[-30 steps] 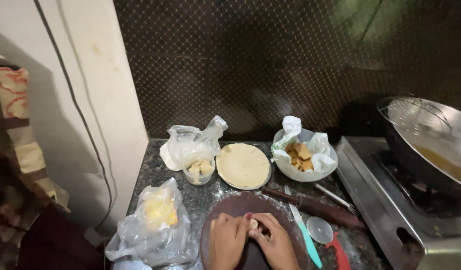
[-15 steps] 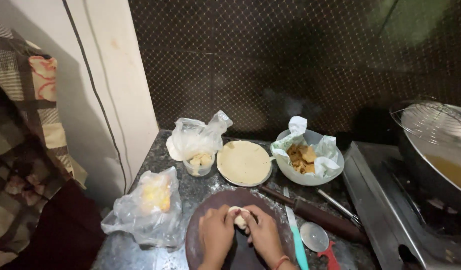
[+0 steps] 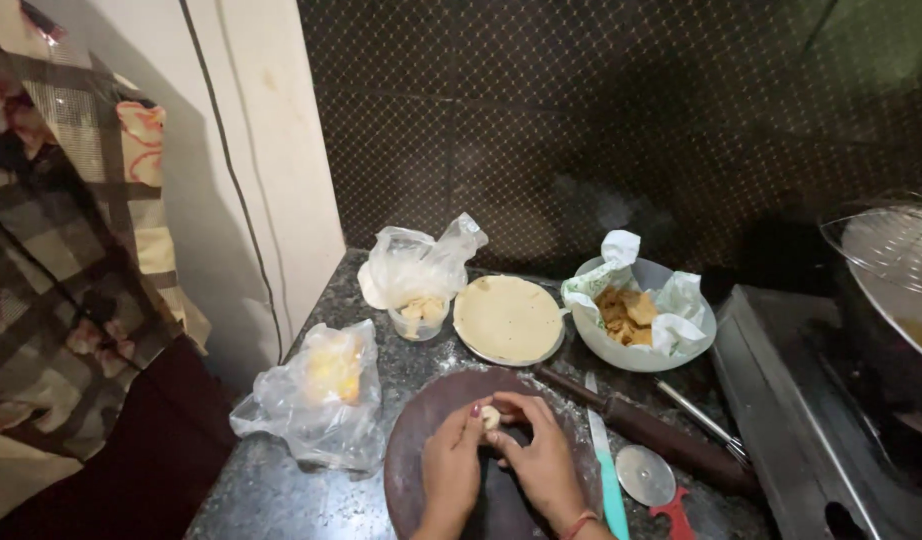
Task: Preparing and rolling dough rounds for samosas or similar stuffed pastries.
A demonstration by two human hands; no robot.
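- Head view, the only one: both hands over a round dark rolling board near the front edge of a speckled stone counter.
- Left hand and right hand meet at the fingertips, pinched together on a small pale lump of dough. The lump sits just above the board's upper middle, half hidden by fingers.
- Change since a second ago: the hands hold the same pinch on the dough; the view has tipped and drifted left, so more wall and patterned cloth shows, and the hands sit lower in the picture. The things on the counter have not shifted. My reading: the dough is still being shaped between the fingers.
- Packages, left to right: crumpled clear plastic bag with something yellow inside, just left of the board; a second clear bag draped behind and over a small cup of pale pieces, further back.
- Flat round dough sheet on a plate, between cup and bowl.
- Pale bowl lined with white paper, golden fried pieces inside.
- Right of board: dark rolling pin, teal-handled knife, round pastry cutter wheel with red handle.
- Far right: stove with a pan of oil, wire skimmer above.
- No labels or signs legible.
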